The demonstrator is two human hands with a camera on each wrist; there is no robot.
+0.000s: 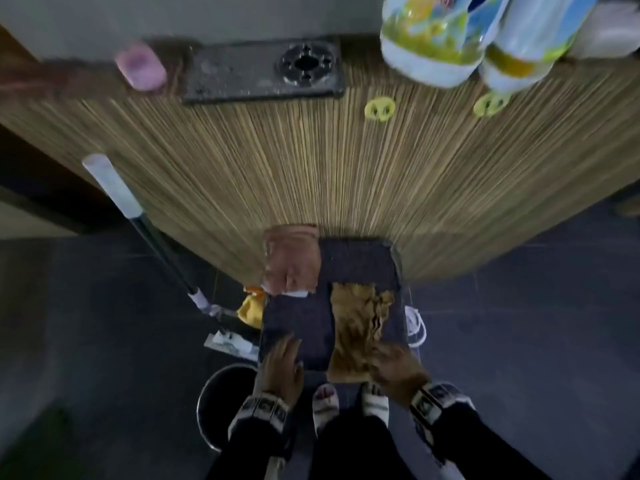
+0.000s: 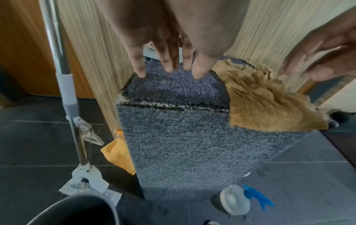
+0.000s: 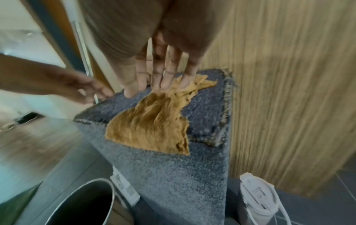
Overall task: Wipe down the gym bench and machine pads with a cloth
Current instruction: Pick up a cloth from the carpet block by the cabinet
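Pressing down flat, the right hand [image 3: 163,71] is seen with its fingers [image 3: 141,79] straight and spread on the brown cloth [image 3: 152,124], so nothing is gripped there; the grip is an open palm laid on fabric. The cloth is spread over the right part of the grey carpeted pad [image 2: 179,149], one corner draped over the pad's front edge. On the pad's left side the left hand [image 2: 163,45] is held with fingers [image 2: 139,67] extended too, tips touching the pile near the far edge, and no grip is closed around anything. The pad is set against a wall of ribbed, wood-toned panelling [image 3: 289,91].

Down on the dark tiled floor [image 2: 29,144], a mop [image 2: 66,85] is leaned upright to the left, its white head resting just beside a metal bucket [image 2: 77,211]. A yellow cloth [image 2: 117,153] is tucked beside the pad's left flank. To the right, a spray bottle with a blue trigger [image 2: 248,199] is lying on the tiles, and a white container [image 3: 258,202] — possibly a jug, the view is too distorted to be sure — is stood near the panelling.
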